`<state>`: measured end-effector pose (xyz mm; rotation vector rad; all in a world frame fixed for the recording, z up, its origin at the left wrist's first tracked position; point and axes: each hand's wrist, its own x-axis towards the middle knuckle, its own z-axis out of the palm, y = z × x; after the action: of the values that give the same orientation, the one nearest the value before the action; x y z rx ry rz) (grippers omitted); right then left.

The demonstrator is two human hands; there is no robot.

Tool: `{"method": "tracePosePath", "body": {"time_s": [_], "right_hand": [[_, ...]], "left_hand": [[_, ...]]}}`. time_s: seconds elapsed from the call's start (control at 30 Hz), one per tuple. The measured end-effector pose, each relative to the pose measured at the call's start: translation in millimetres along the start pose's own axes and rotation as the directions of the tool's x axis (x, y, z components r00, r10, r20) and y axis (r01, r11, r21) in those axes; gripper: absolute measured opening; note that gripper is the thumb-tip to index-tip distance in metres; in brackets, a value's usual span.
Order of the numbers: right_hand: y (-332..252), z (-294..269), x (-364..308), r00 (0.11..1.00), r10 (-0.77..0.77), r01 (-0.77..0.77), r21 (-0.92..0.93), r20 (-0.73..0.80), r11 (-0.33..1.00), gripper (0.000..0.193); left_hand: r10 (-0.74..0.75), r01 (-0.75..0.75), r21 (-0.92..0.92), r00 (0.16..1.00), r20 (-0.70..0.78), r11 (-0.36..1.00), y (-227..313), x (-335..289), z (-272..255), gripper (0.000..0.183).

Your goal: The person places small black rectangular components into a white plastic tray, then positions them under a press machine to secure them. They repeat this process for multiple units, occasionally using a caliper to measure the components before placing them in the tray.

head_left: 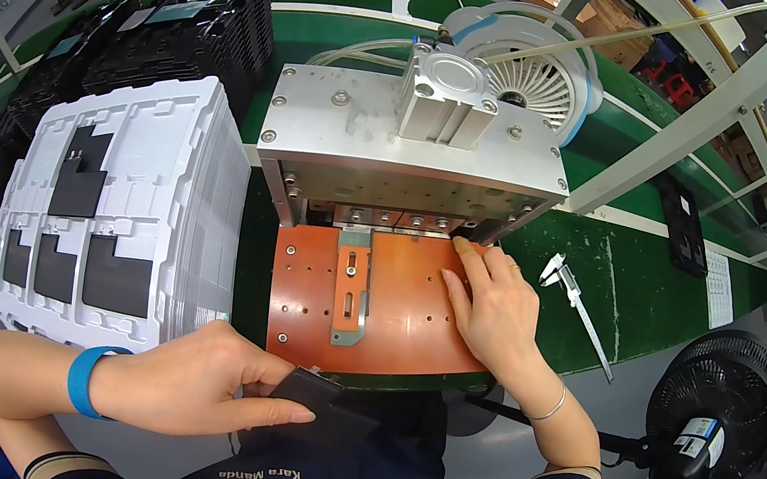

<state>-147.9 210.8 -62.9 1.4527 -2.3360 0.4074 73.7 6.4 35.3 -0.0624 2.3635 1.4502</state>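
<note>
A flat dark piece [310, 390] is pinched between thumb and fingers of my left hand [197, 381], low in front of the machine. My right hand [496, 309] rests on the right side of an orange base plate [401, 314], its fingertips reaching the front of a silver pneumatic press [352, 123]. Its thumb stands apart from the fingers, and I see nothing in it. An orange slotted guide bar [351, 280] with a metal edge is fastened on the plate, left of that hand.
White stacked trays [133, 132] at the left hold several dark cut pieces. Black trays [207, 22] stand behind them. A digital caliper [581, 313] lies right of the plate on the green bench. A white fan [532, 77] is behind the press; a black fan [716, 407] stands at right.
</note>
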Motion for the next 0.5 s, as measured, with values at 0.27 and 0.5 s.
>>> {"method": "tracePosePath", "body": {"time_s": [0.27,0.5], "right_hand": [[2,0,6,0.986,-0.015,0.028,0.079,-0.167,0.996,0.023],[-47,-26,37,0.954,-0.135,0.241,0.416,-0.268,0.877,0.016]], "left_hand": [[0.005,0.007,0.055,0.977,-0.212,0.998,7,-42,-18,0.016],[-0.089,0.187,-0.034,0.294,-0.952,0.982,-46,-150,-154,0.022]]}}
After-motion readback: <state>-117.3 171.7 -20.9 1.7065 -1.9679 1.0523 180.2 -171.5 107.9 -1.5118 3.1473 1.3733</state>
